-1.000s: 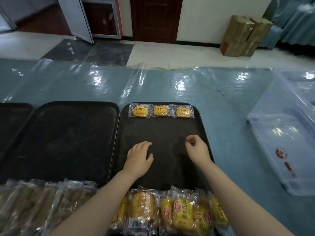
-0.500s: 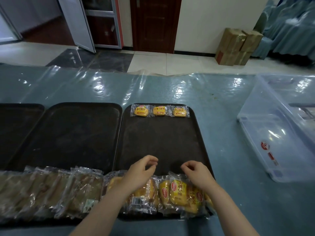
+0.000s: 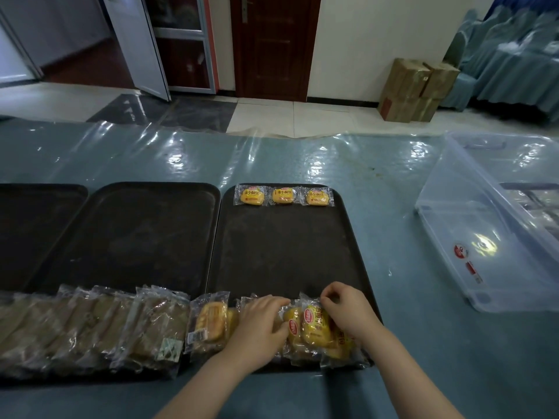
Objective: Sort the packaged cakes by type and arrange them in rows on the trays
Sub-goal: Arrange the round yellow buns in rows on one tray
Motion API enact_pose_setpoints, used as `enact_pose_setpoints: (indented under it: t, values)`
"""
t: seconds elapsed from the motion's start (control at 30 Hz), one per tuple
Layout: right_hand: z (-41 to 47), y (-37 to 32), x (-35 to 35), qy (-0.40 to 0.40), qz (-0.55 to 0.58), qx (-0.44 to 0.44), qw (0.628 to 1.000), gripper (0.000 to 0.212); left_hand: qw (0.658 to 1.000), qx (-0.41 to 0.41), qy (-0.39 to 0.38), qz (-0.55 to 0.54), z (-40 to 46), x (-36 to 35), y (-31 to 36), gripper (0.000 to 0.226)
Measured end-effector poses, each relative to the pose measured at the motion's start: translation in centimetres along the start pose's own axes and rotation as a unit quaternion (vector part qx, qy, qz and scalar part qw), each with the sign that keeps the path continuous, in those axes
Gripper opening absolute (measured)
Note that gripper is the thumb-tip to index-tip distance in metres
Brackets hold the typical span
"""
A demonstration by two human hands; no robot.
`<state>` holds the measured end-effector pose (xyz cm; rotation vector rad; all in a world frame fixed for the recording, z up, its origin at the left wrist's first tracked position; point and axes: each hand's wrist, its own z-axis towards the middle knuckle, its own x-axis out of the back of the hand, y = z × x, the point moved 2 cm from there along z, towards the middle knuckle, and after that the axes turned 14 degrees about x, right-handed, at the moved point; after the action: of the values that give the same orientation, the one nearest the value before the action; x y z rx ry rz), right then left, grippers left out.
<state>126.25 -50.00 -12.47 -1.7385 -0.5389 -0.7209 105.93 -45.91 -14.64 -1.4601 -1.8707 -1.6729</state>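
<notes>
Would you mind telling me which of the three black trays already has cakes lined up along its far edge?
The right-hand tray: three yellow cakes sit in a row at its far edge, while the middle tray and left tray hold none there.

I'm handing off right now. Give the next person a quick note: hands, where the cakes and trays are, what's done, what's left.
Left hand: resting on the packets at the right tray's near edge; grip unclear.
Right hand: pinching the top edge of a yellow wrapped cake packet in that pile.
Right black metal tray: three yellow packets in a row along the far edge; the rest of the yellow ones are bunched at the near edge.
Middle black tray: brown wrapped cakes overlapped along its near edge.
Done: one row of three.
Left: lay out the remaining yellow packets in rows, then the brown ones.
</notes>
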Motion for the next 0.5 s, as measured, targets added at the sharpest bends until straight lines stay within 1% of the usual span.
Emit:
enact_pose_setpoints:
  t: [0.1, 0.2, 0.5]
  values:
    - [-0.1, -0.3, 0.0, 0.006, 0.001, 0.007, 1.0, 0.006, 1.0, -0.012, 0.008, 0.028, -0.4, -0.1, 0.1, 0.046]
    - [-0.2, -0.7, 0.0, 0.022, 0.014, 0.014, 1.0, 0.007, 0.999, -0.021, 0.013, 0.029, -0.7, -0.2, 0.1, 0.043]
    - [-0.4, -2.0, -0.3, 0.088, 0.14, 0.019, 0.986, 0.009, 1.0, -0.007, 0.015, -0.012, -0.6, -0.2, 0.0, 0.04]
